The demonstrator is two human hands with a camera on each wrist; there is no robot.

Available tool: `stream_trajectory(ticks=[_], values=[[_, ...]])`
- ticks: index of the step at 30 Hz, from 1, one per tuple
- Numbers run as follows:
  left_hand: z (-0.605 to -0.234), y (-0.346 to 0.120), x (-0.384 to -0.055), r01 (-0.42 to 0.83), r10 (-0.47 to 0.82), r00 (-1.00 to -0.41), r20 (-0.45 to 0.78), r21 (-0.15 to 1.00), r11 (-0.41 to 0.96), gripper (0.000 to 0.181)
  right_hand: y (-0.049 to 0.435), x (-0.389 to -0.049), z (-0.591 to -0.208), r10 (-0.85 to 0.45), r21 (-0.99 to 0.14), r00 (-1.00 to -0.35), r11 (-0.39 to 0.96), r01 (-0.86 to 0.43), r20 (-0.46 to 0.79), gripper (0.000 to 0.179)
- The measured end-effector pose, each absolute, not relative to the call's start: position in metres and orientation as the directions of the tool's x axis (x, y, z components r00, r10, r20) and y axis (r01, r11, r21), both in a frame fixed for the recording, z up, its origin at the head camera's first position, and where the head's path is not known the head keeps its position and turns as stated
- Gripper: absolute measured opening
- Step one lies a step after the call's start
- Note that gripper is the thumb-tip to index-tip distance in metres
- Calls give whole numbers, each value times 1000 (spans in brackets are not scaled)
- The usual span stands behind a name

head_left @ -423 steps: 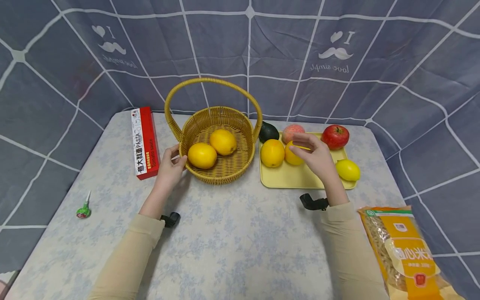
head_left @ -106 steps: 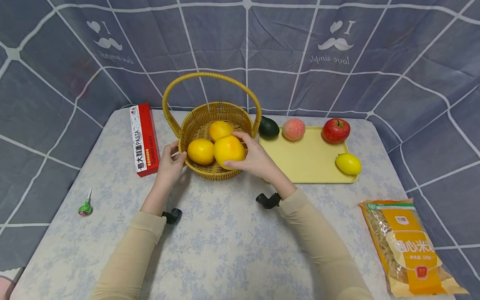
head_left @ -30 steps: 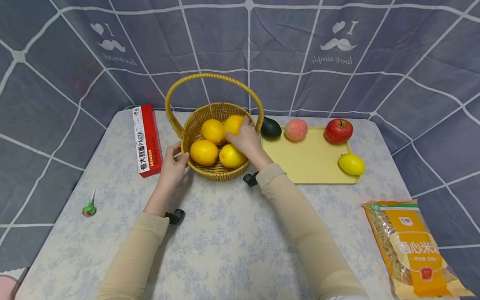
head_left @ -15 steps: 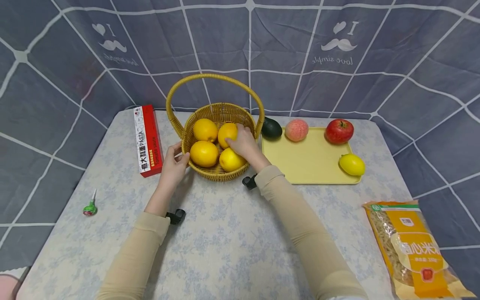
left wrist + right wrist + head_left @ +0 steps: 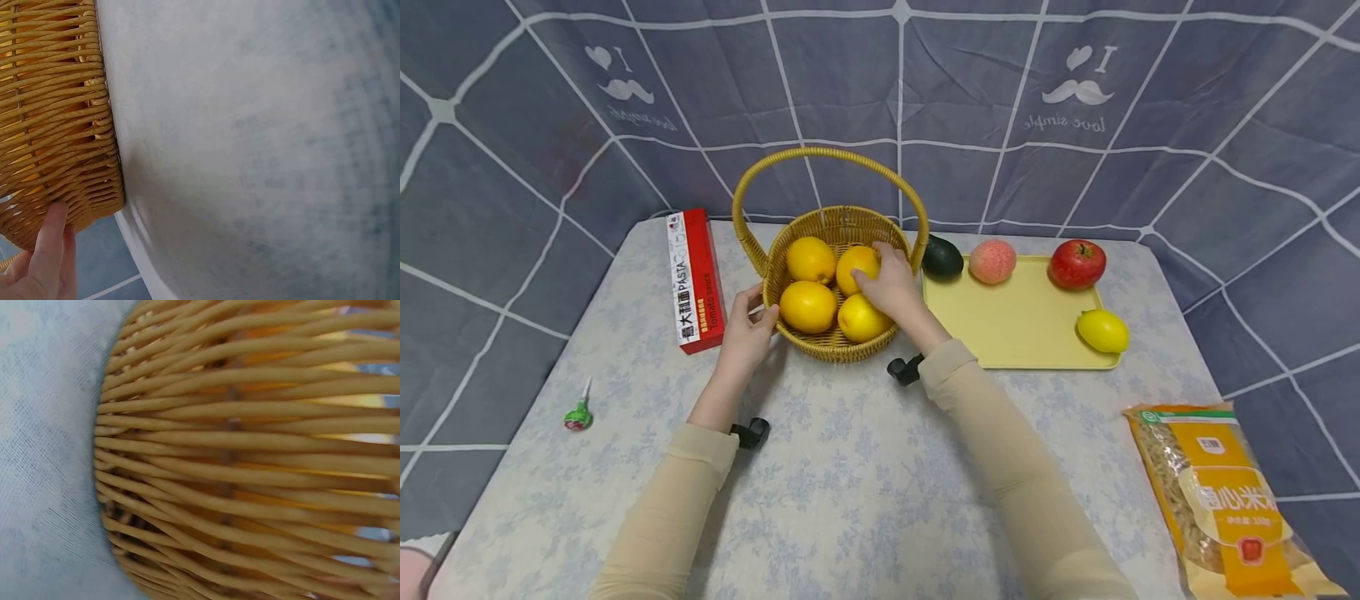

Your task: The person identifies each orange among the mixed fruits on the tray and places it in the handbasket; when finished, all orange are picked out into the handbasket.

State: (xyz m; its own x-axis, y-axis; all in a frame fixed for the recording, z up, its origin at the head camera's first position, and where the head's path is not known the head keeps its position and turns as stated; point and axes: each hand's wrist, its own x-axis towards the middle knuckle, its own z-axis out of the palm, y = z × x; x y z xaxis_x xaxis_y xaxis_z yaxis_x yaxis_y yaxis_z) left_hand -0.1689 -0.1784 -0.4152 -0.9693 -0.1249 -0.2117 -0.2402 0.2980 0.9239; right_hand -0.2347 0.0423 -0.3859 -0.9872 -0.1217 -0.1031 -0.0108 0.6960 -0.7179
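Note:
The wicker basket (image 5: 840, 354) with its tall handle stands at the middle back of the table, several yellow-orange oranges inside. My left hand (image 5: 747, 333) holds the basket's left rim, thumb at the edge; in the left wrist view, fingers (image 5: 49, 240) lie against the woven wall. Reaching over the right rim, my right hand (image 5: 895, 287) grips the orange (image 5: 856, 269) at the back right, thumb on its front side. Other oranges sit at the back left (image 5: 811, 260), front left (image 5: 808, 307) and front right (image 5: 861, 318). The right wrist view shows only woven wall (image 5: 250, 450) and tablecloth.
Right of the basket lies a yellow tray (image 5: 1000, 333) with an avocado (image 5: 942, 258), a peach (image 5: 992, 262), an apple (image 5: 1077, 264) and a lemon (image 5: 1102, 331) around its edges. A red pasta box (image 5: 697, 283), a lollipop (image 5: 578, 410) and a pasta bag (image 5: 1232, 492) lie farther out.
Two oranges have gone from tray to basket since the oldest frame. During the last second, my right hand lowered its orange at the back right, while another shifted back and left. The left hand stayed put.

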Motion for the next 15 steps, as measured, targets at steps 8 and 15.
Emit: stream_trajectory(ticks=[8, 15], values=[[-414, -181, -168, -247, -127, -968, -218, 921, 300, 58, 68, -203, -368, -231, -789, -972, 592, -166, 31, 54], [-414, -180, -169, -241, -124, -969, -212, 917, 318, 58, 107, -181, -370, -217, -867, -975, 472, -156, 57, 46]])
